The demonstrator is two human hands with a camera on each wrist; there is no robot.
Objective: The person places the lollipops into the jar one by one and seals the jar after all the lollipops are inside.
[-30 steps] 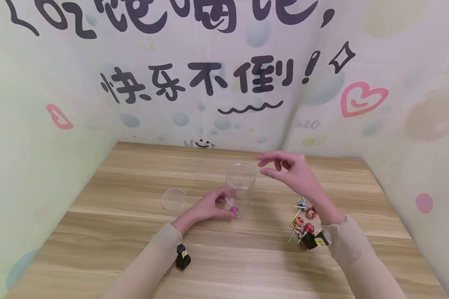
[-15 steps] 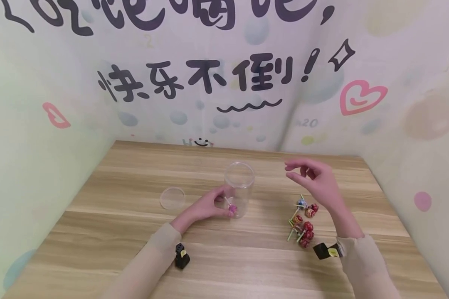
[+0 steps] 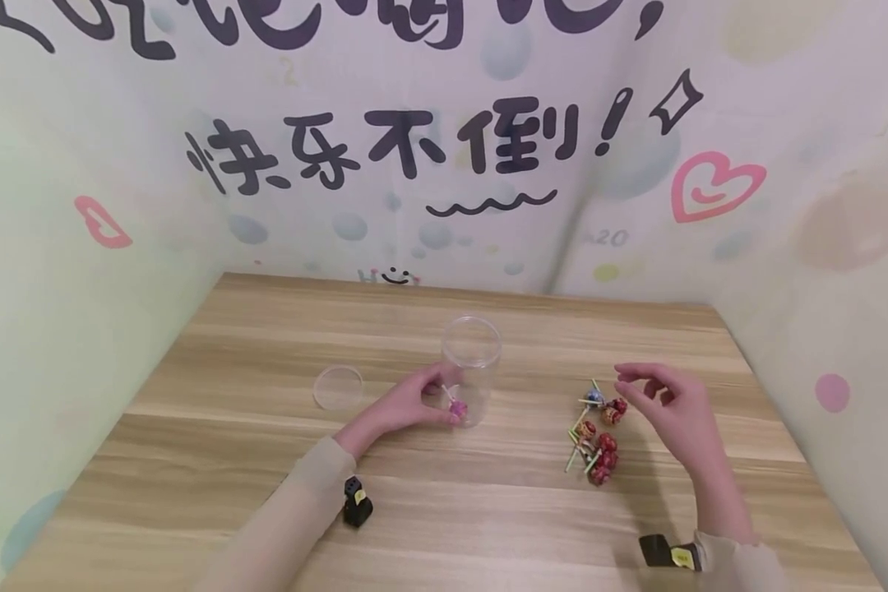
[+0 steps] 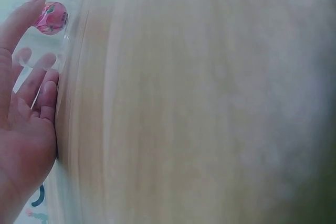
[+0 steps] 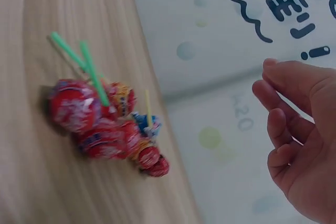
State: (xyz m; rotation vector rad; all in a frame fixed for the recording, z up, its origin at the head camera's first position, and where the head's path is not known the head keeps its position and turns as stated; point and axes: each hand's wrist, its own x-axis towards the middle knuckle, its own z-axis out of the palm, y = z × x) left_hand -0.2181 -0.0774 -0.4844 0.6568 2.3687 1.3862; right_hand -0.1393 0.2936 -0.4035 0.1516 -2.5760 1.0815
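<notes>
A clear plastic jar (image 3: 481, 382) stands upright and uncapped near the middle of the table. One pink lollipop (image 3: 457, 409) lies at its bottom, its stick leaning up to the left. From the left side my left hand (image 3: 403, 403) holds the jar low down, thumb in front and fingers behind; the left wrist view shows the thumb over the wall beside the pink candy (image 4: 52, 18). My right hand (image 3: 672, 411), fingers loosely bent and holding nothing, hovers just right of a pile of wrapped lollipops (image 3: 599, 448), mostly red with one blue (image 5: 147, 124).
A round clear lid (image 3: 338, 388) lies flat to the left of the jar. The wooden table (image 3: 444, 526) meets a printed wall hanging (image 3: 385, 214) along its back edge. Small black devices sit at both wrists, the right one (image 3: 669, 552) over the table's near right.
My right hand has moved from beside the jar's mouth rightward and down toward the lollipop pile. My left hand stays on the jar, and the view has shifted slightly.
</notes>
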